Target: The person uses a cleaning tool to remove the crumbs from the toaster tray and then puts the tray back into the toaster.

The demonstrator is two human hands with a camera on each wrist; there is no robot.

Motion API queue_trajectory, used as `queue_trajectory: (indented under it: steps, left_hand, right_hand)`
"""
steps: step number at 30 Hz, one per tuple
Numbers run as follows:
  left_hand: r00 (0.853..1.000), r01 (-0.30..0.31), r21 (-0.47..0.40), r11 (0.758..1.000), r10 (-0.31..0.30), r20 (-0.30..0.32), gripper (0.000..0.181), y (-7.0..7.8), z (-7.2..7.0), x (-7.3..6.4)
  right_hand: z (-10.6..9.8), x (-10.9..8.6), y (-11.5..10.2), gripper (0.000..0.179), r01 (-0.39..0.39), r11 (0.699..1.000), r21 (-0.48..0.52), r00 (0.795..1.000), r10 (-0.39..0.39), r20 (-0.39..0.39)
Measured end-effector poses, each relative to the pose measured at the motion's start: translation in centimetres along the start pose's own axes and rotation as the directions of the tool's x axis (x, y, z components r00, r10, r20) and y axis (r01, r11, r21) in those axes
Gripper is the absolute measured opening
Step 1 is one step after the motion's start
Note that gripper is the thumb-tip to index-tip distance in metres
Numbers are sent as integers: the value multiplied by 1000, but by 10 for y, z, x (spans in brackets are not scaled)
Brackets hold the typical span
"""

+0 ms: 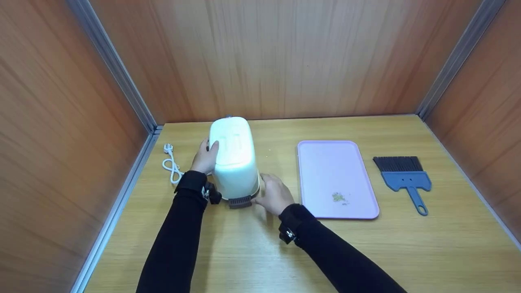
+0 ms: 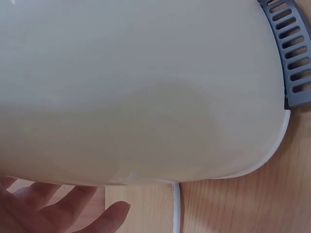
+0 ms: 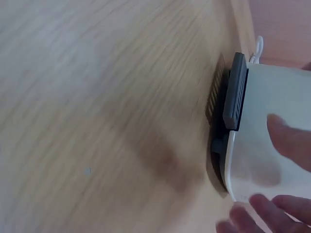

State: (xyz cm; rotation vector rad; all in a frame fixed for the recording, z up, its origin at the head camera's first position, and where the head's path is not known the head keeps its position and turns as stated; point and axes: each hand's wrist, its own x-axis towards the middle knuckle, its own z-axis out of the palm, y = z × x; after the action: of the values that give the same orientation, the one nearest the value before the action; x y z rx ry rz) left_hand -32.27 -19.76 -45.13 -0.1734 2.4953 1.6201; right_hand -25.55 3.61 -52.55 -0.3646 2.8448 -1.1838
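Note:
A white toaster [image 1: 234, 158] stands on the wooden table [image 1: 244, 252] at the left of the middle, with a dark slotted part [image 1: 240, 202] sticking out at its near end. My left hand [image 1: 204, 158] holds its left side, thumb laid on the top face. My right hand [image 1: 273, 194] grips its near right corner, close to the slotted part. In the left wrist view the toaster [image 2: 146, 87] fills the frame above my fingers [image 2: 58, 208]. In the right wrist view my fingertips [image 3: 286, 141] touch the white body [image 3: 257, 160].
A white power cord [image 1: 173, 162] lies coiled left of the toaster, by the side wall. A pink tray [image 1: 325, 171] with a few crumbs [image 1: 338, 198] lies to the right, and a blue hand brush [image 1: 405, 177] beyond it. Wooden walls enclose three sides.

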Motion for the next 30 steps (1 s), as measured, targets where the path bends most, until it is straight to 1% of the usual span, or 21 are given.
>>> queue_trajectory:
  steps: [1, 3, 6, 8, 10, 13, 17, 24, 30]
  left_hand:
    - [1000, -3, -2, 1000, 3, -4, 71, 0, 0, 1]
    - [1000, 1, -3, 1000, -1, -9, 71, -1, 0, 1]
    - [1000, 15, -2, 1000, -15, -7, 72, -2, 1, 1]
    - [1000, 20, -2, 1000, -20, -5, 72, -3, 2, 0]
    - [1000, 22, -6, 1000, -22, -3, 72, -3, 4, -1]
    - [1000, 24, -15, 1000, -24, 0, 71, -1, 6, -2]
    - [1000, 28, -22, 999, -27, 9, 71, 1, 7, -2]
    - [1000, 19, -31, 999, -19, 1, 70, 1, 8, -5]
    - [1000, -4, -19, 1000, 4, -7, 70, 0, 8, -2]
  right_hand:
    - [1, 0, -1, 97, 26, 999, -31, 1000, -26, -4]
    - [4, -1, -2, 111, 46, 998, -53, 999, -46, -7]
    - [13, -2, -3, 128, 22, 999, -40, 1000, -23, -13]
    - [20, -2, -3, 135, 1, 1000, -14, 1000, -2, -27]
    - [26, -2, -1, 139, -4, 1000, 3, 999, 4, -50]
    - [34, -1, 1, 140, 16, 1000, 9, 997, -15, -82]
    - [40, -2, 1, 139, 30, 1000, -1, 995, -30, -99]
    - [45, -2, 2, 134, 40, 999, 7, 990, -39, -135]
    - [45, 0, 3, 127, 66, 998, -1, 988, -66, -140]
